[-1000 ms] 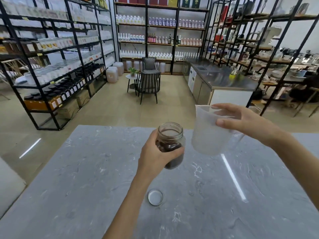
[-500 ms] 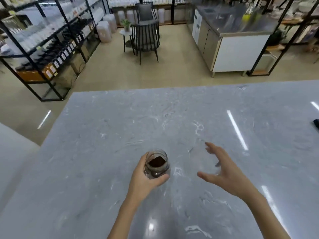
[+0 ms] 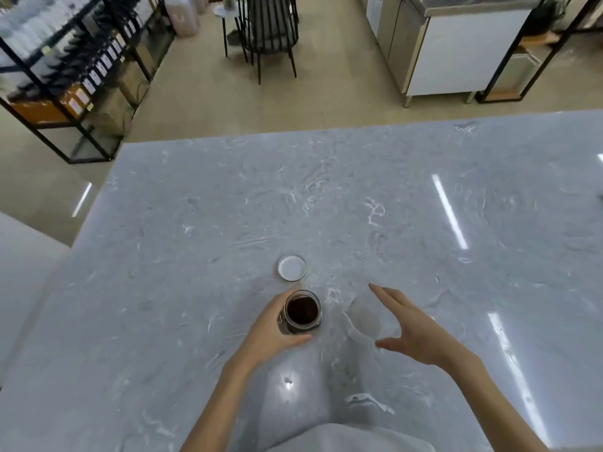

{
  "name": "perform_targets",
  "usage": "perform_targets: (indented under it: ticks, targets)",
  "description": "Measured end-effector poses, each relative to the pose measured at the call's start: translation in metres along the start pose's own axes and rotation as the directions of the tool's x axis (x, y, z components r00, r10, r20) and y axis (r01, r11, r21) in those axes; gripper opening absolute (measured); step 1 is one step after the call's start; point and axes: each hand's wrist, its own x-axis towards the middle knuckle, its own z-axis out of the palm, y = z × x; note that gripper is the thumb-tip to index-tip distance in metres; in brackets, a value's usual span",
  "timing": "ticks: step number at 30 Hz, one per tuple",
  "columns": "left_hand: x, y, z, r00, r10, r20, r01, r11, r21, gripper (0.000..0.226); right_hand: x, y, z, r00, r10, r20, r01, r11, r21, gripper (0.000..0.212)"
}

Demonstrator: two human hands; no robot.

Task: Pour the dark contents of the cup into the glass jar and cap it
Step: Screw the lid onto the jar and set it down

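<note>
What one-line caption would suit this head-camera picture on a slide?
Left hand holds the uncapped glass jar of dark contents; right hand open beside the empty cup; lid lies beyond.

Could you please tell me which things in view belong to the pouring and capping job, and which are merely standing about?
Part of the job:
glass jar, dark contents inside, held by left hand
plastic cup, by open right hand
lid, on the table

Not part of it:
chair
shelving
cabinet

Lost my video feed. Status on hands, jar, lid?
Left hand holds glass jar, dark contents inside, uncapped. Right hand open beside empty cup. Lid on table beyond jar, unobstructed.
</note>
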Motion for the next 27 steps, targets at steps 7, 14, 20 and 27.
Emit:
perform_targets:
  ticks: [7, 14, 20, 27]
  targets:
    - [0.005, -0.010, -0.009, 0.998, -0.017, 0.058, 0.017, 1.000, 0.000, 0.092, 0.008, 0.001, 0.002, 1.000, -0.014, -0.007, 0.013, 0.993, -0.115, 0.108]
    - [0.006, -0.013, -0.015, 0.989, -0.019, 0.147, 0.016, 1.000, 0.020, 0.103, 0.006, 0.006, 0.004, 1.000, 0.008, -0.012, -0.009, 0.989, -0.151, 0.115]
    - [-0.005, -0.012, -0.040, 0.983, -0.076, 0.169, 0.090, 0.993, -0.077, 0.111, -0.004, -0.014, -0.016, 0.996, 0.093, 0.014, -0.090, 0.984, -0.154, 0.121]
    - [0.029, -0.015, -0.085, 0.965, -0.135, -0.226, 0.142, 0.990, 0.015, 0.036, 0.047, -0.086, -0.050, 0.947, 0.152, -0.285, -0.004, 0.888, 0.461, 0.049]
